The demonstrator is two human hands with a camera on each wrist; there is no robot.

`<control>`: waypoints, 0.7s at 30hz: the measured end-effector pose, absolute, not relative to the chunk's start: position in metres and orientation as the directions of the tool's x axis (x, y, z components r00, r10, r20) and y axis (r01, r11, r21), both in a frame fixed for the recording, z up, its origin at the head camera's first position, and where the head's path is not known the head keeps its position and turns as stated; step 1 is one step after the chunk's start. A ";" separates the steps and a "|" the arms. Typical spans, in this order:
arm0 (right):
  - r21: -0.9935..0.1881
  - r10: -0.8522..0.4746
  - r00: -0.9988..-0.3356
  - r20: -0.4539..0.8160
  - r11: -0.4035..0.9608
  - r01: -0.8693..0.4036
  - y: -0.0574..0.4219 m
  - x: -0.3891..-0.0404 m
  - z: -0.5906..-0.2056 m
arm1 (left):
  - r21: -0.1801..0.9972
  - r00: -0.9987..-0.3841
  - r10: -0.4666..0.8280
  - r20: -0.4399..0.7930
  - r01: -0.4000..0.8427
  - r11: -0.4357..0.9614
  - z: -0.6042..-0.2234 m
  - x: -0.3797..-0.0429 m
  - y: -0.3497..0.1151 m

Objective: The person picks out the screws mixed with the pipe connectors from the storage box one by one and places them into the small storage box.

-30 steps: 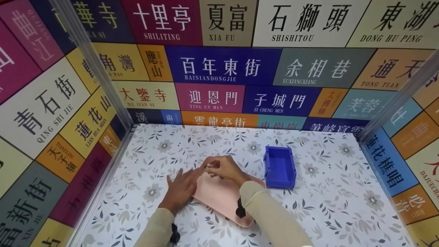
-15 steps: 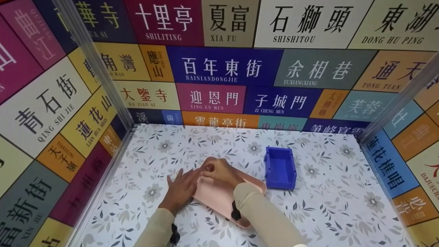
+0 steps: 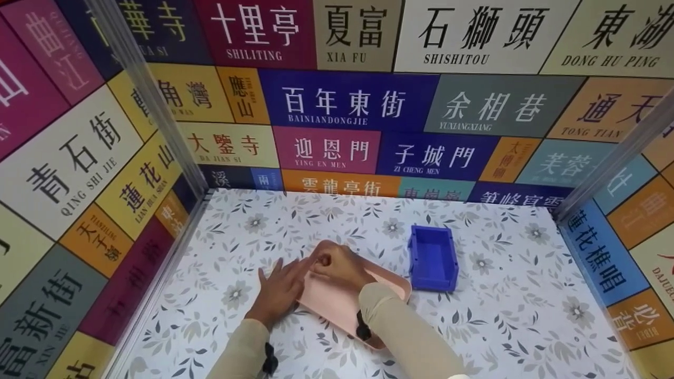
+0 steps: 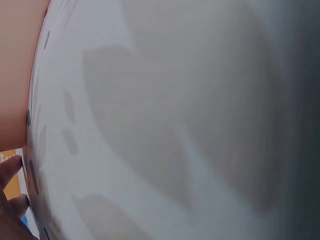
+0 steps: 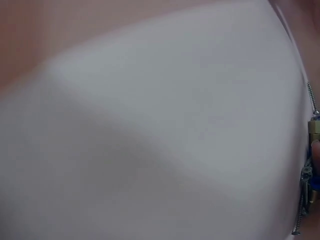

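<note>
A pink tray (image 3: 337, 308) lies at an angle on the table. My left hand (image 3: 279, 289) rests along its left edge with the fingers stretched out; some of these fingers (image 4: 11, 170) show at the lower left of the left wrist view. Over the tray's far left corner, my right hand (image 3: 342, 266) has its fingers curled down. At the right edge of the right wrist view, a fingertip (image 5: 316, 150) is right at a brass fitting (image 5: 314, 127), beside a screw (image 5: 312, 95) and other small metal hardware. I cannot tell whether the right fingers grip any piece.
A blue plastic bin (image 3: 434, 258) stands just right of the tray. The table (image 3: 505, 316) has a white cover with leaves and flowers. Printed panels (image 3: 347, 100) form walls at the back and sides, with clear corner posts (image 3: 163, 121).
My right hand has shifted slightly left and lower over the tray's far left corner, and its forearm uncovers more of the tray's right end. My left hand stays in place.
</note>
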State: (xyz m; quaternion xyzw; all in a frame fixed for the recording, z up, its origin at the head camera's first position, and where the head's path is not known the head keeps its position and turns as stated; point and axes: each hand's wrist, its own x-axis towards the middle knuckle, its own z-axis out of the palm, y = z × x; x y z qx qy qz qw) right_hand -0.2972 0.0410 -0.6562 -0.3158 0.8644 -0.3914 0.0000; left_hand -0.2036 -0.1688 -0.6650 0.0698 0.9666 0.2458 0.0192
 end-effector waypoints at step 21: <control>-0.513 -0.525 -0.768 0.367 0.574 -0.638 0.030 -0.299 -0.671 | 0.488 -0.984 0.173 0.034 0.167 0.856 -0.667 -0.202 -0.172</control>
